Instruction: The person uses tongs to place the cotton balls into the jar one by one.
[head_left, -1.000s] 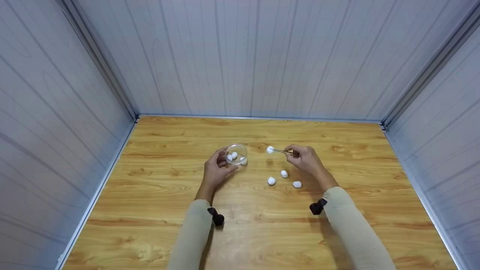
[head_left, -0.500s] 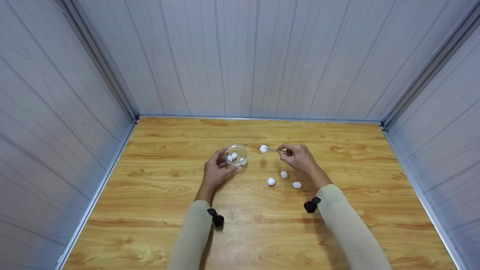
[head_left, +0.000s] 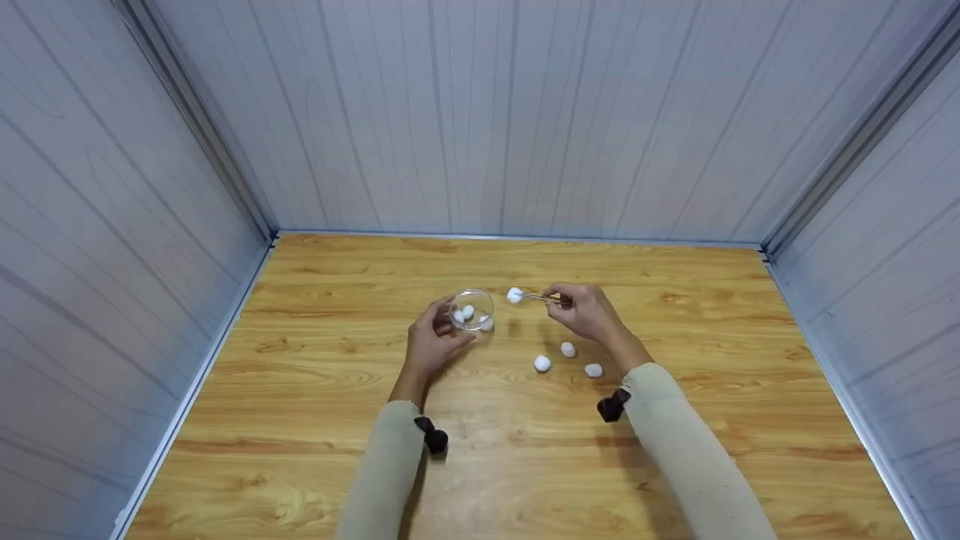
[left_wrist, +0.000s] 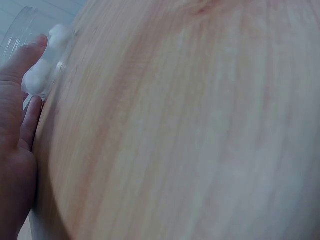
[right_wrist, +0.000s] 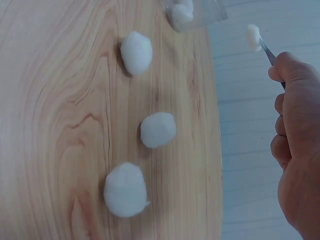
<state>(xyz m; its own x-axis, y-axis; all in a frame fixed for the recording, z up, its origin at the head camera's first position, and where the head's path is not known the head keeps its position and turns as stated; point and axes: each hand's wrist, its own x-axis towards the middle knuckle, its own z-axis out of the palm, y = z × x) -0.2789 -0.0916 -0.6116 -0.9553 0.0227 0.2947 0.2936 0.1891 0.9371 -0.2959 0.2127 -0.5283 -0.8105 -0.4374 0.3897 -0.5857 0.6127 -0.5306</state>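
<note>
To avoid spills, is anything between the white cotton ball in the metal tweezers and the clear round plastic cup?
Nothing visible stands between that ball and the cup; three loose white balls lie lower in the head view.

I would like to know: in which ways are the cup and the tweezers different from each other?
The cup is clear and see-through; the tweezers look grey and solid. The cup is round and wide, the tweezers thin and narrow. The cup has several cotton balls inside, while the tweezers pinch a single ball at their tip. Both are held: the cup by the left hand, the tweezers by the right hand.
</note>
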